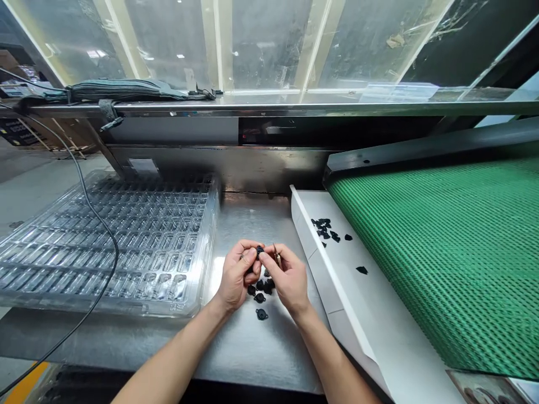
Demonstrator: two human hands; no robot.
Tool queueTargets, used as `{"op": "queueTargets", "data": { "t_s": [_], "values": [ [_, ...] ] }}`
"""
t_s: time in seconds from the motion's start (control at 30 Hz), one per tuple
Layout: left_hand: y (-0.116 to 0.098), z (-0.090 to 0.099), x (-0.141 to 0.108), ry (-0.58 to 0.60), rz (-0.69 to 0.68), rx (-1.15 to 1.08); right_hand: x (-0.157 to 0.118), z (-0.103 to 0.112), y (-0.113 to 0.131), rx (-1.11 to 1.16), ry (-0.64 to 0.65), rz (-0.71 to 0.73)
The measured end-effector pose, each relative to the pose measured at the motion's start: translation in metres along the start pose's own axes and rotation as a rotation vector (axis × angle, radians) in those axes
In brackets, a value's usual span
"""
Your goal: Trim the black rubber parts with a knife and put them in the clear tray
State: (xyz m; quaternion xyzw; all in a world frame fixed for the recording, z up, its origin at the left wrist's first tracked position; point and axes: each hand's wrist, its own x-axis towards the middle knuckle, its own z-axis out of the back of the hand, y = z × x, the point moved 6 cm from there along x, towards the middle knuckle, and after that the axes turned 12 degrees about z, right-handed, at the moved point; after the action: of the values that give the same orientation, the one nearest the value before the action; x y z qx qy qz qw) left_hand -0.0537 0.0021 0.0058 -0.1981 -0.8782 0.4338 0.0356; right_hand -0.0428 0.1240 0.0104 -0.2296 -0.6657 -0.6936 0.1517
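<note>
A small black part (pixel 260 250) is pinched between the thumb and fingers of my left hand (pixel 237 275). My right hand (pixel 290 278) is closed too, its thumb tip against the same part. A slim, pointed metal tool (pixel 277 257) pokes up between the right fingers; its exact kind is unclear. Below my hands, several black parts lie on the metal table (pixel 252 348). Nearest me is a round black part with two ears (pixel 261 314), and another eared part (pixel 259 298) lies just beyond it. My right hand partly hides the pile.
Clear plastic trays (pixel 206 252) with many pockets lie at left, with a black cable (pixel 112 235) across them. On the right, a white chute (pixel 353 303) carries scattered black parts (pixel 323 227) beside a green mesh conveyor belt (pixel 442 235). A metal rail (pixel 261 110) spans the back.
</note>
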Motion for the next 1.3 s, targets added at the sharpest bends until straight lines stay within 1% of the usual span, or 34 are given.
{"op": "queueTargets", "data": {
  "t_s": [0.17, 0.3, 0.37, 0.47, 0.53, 0.6, 0.63, 0.7, 0.77, 0.8, 0.87, 0.9, 0.93, 0.97, 1.03, 1.1, 1.2, 1.3],
  "values": [
    [0.004, -0.001, 0.003, 0.066, 0.002, 0.009, 0.002, 0.003, 0.006, -0.012, 0.047, 0.022],
    [0.005, -0.002, 0.003, 0.079, 0.034, -0.04, 0.0, 0.005, 0.0, -0.116, -0.001, 0.065],
    [0.005, -0.005, 0.002, 0.081, 0.043, -0.056, -0.002, 0.005, -0.001, -0.2, -0.03, 0.127],
    [-0.002, -0.011, -0.004, 0.065, 0.025, -0.05, -0.004, 0.008, 0.001, -0.341, -0.084, 0.268],
    [-0.013, -0.016, -0.014, 0.051, 0.004, -0.011, -0.005, 0.01, 0.005, -0.407, -0.12, 0.36],
    [-0.033, -0.02, -0.029, 0.023, -0.048, 0.096, -0.005, 0.01, 0.009, -0.448, -0.132, 0.434],
    [-0.048, -0.02, -0.037, -0.001, -0.094, 0.179, -0.005, 0.01, 0.011, -0.462, -0.131, 0.467],
    [-0.086, -0.016, -0.051, -0.082, -0.219, 0.388, -0.005, 0.006, 0.014, -0.472, -0.106, 0.523],
    [-0.132, -0.002, -0.055, -0.2, -0.354, 0.621, -0.006, -0.001, 0.015, -0.456, -0.057, 0.569],
    [-0.156, 0.008, -0.053, -0.271, -0.416, 0.737, -0.007, -0.005, 0.015, -0.447, -0.03, 0.587],
    [-0.201, 0.035, -0.037, -0.438, -0.503, 0.976, -0.01, -0.011, 0.014, -0.444, 0.014, 0.616],
    [-0.22, 0.051, -0.024, -0.543, -0.489, 1.1, -0.011, -0.013, 0.012, -0.449, 0.03, 0.628],
    [-0.235, 0.069, -0.009, -0.644, -0.419, 1.227, -0.012, -0.015, 0.01, -0.454, 0.046, 0.637],
    [-0.248, 0.086, 0.006, -0.698, -0.383, 1.264, -0.013, -0.016, 0.008, -0.455, 0.062, 0.645],
    [-0.263, 0.113, 0.034, -0.775, -0.314, 1.309, -0.014, -0.018, 0.003, -0.454, 0.088, 0.654],
    [-0.269, 0.133, 0.058, -0.824, -0.254, 1.322, -0.014, -0.019, -0.001, -0.465, 0.1, 0.653],
    [-0.268, 0.15, 0.082, -0.868, -0.178, 1.318, -0.014, -0.019, -0.006, -0.49, 0.114, 0.657],
    [-0.269, 0.158, 0.092, -0.878, -0.147, 1.272, -0.013, -0.02, -0.007, -0.5, 0.135, 0.666]
  ]
}}
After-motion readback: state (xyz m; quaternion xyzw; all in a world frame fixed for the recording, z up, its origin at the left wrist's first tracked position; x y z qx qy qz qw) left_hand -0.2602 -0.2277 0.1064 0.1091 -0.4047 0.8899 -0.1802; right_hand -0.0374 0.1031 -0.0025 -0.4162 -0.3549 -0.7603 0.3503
